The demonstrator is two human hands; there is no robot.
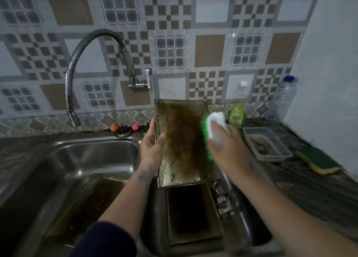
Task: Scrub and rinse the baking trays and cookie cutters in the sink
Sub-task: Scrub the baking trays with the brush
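My left hand (152, 148) grips the left rim of a rectangular baking tray (180, 140), stained brown, held tilted up over the sink's right side. My right hand (225, 146) holds a white scrub brush with green bristles (214, 128), the bristles against the tray's right part. A second dark tray (190, 214) lies below it in the right basin. Another browned tray (91, 200) lies in the left basin of the steel sink (58, 152). Metal cookie cutters (222, 200) sit beside the lower tray.
A flexible chrome faucet (77, 66) arches over the left basin, no water visible. On the counter at the right stand a green soap bottle (237, 113), two clear plastic bottles (284, 97), a plastic container (266, 143) and a green-yellow sponge (319, 160).
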